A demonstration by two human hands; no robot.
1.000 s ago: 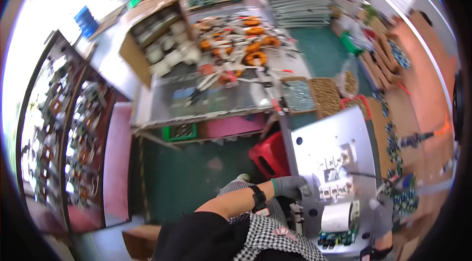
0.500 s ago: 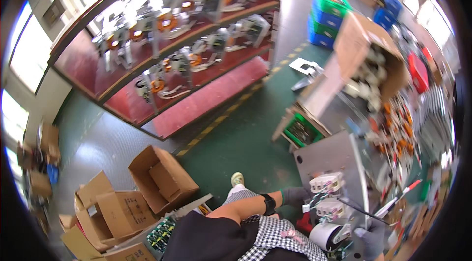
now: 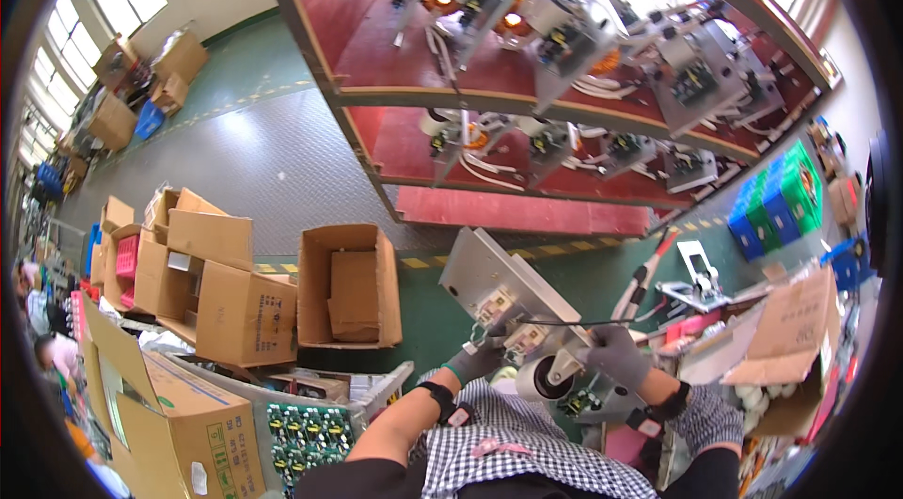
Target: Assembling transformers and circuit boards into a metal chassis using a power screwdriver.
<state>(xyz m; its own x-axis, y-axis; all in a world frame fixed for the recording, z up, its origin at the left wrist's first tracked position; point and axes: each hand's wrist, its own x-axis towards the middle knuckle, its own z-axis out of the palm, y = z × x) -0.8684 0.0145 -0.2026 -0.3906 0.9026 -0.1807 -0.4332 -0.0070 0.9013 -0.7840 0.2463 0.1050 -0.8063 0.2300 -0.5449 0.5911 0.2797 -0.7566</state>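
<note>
You've got the metal plate (image 3: pixel 480 264) near-centre: left hand (image 3: pixel 478 358) gripping its left edge, right hand (image 3: pixel 616 358) its right. White blocks (image 3: pixel 494 306), white cylinder (image 3: pixel 538 379), green board (image 3: pixel 580 401) look fitted; can't tell what's left. Plate's off the far rack (image 3: pixel 508 211).

Metal plate (image 3: pixel 463 266) before shelf rack (image 3: pixel 374 52); carton (image 3: pixel 388 287) left of plate, stacked crates (image 3: pixel 777 200) right.

Metal assemblies (image 3: pixel 581 55) line the red shelves (image 3: pixel 372 66) of a rack (image 3: pixel 395 97), a pinkish-red board (image 3: pixel 527 213) lying along its bottom edge and blue-and-green crates (image 3: pixel 779 201) near its right corner.
</note>
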